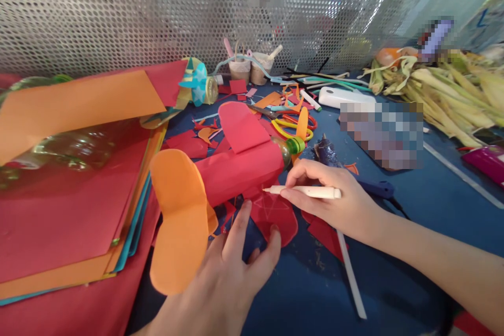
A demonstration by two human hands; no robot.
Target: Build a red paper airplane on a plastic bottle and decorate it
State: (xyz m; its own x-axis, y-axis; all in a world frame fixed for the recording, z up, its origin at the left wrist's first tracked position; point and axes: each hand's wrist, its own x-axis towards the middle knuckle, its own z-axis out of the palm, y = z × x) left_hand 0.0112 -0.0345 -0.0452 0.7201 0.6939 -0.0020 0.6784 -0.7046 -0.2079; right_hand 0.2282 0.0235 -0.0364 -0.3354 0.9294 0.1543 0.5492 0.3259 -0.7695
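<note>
Right hand (343, 195): you pinch the white marker (315, 192), tip at the red wing (277, 215).
Left hand (232, 268): fingers spread, thumb on the wing.
Red-wrapped bottle (240, 170): just beyond your left hand.

Craft workspace: stacked coloured paper (71, 220), scissors (264, 111), scraps (188, 144).

Counter (307, 299): dark blue. Left of left hand (232, 265): stack of coloured paper sheets (59, 215). Ahead of left hand: red-wrapped bottle (240, 170) on its side; beyond it, paper scraps (188, 144) and two small pots (239, 71). Just past right hand (334, 189): corded blue tool (378, 188). Farther out: white oblong case (346, 97), corn husks (441, 95). Nearer side of right hand: narrow white strip (353, 281)
</note>
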